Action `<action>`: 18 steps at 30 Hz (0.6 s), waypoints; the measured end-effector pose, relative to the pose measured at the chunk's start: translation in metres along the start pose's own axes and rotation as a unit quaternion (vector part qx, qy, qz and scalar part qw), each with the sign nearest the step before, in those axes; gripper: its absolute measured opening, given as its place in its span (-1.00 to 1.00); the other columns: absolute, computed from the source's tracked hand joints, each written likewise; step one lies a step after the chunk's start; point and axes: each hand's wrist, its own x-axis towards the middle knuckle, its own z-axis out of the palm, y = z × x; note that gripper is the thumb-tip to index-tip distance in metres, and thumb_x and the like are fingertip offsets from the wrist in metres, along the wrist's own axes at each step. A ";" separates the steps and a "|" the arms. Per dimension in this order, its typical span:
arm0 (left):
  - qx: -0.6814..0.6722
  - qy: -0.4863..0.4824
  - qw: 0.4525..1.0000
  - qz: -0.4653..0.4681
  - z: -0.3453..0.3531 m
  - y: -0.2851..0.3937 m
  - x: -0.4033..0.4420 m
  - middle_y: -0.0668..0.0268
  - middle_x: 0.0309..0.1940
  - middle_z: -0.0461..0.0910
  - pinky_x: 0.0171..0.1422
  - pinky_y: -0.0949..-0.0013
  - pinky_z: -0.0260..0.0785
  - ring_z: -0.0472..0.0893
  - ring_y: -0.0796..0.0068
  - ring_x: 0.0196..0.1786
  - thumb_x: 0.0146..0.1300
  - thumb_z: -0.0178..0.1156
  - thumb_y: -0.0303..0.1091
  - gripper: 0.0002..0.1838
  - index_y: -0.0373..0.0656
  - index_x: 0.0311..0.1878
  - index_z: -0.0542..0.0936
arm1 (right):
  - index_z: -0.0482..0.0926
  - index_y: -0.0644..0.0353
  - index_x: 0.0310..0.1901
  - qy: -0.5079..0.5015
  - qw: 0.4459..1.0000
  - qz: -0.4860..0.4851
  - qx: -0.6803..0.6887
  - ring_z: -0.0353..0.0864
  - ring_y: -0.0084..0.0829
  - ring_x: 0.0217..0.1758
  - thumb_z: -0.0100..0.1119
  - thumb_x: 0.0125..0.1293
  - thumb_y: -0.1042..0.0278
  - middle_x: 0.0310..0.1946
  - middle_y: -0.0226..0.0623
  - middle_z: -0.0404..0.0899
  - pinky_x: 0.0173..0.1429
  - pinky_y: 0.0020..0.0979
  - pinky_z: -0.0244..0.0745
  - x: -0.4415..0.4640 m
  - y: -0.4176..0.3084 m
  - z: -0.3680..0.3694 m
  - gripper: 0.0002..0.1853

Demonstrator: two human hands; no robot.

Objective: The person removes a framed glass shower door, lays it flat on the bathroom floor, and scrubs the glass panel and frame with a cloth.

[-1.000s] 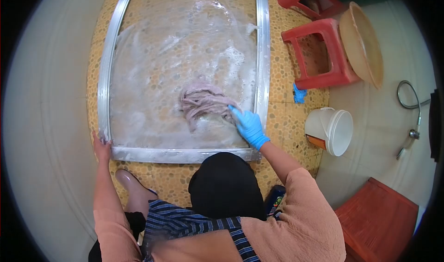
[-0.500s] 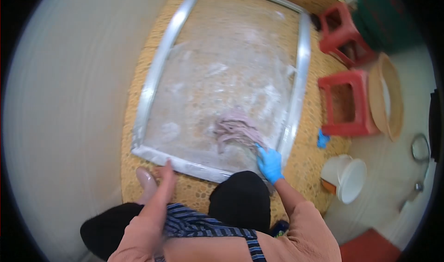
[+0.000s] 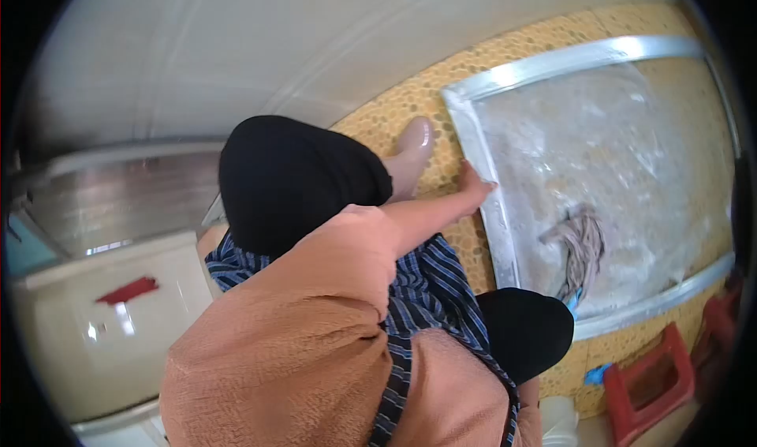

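A clear panel [image 3: 544, 143] with a silver metal frame lies flat on the floor, whitish suds smeared over its wet surface. My bare left hand [image 3: 475, 190] grips the frame's near edge, thumb on top. A wet, bunched mauve cloth [image 3: 585, 246] lies on the panel toward its right side. At the cloth's near end shows a bit of the blue glove on my right hand [image 3: 573, 299]. The rest of that hand is hidden behind my black-clad knee [image 3: 524, 329].
Yellow pebble-patterned floor [image 3: 378, 108] surrounds the panel. Red stools [image 3: 650, 388], a blue glove-like item [image 3: 597, 374] and a white bucket [image 3: 558, 419] are at lower right. A pale wall [image 3: 315, 37] runs along the far side. A glossy cream surface with a red item [image 3: 128, 291] is at left.
My view has swung to the left, so the panel now appears at the right. My right hand has become mostly hidden by my knee. The left hand stays on the frame edge.
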 end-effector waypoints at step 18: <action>0.048 0.019 0.998 0.041 0.025 -0.019 0.023 -0.16 0.37 0.12 0.40 0.22 0.18 0.30 0.01 0.34 -0.02 0.46 -0.27 0.15 -0.45 0.41 -0.18 | 0.43 -0.05 0.22 -0.021 0.999 -0.041 0.016 0.50 0.02 -0.44 0.22 0.08 0.25 -0.46 0.00 0.51 -0.34 -0.02 0.38 -0.009 0.013 0.015 -0.42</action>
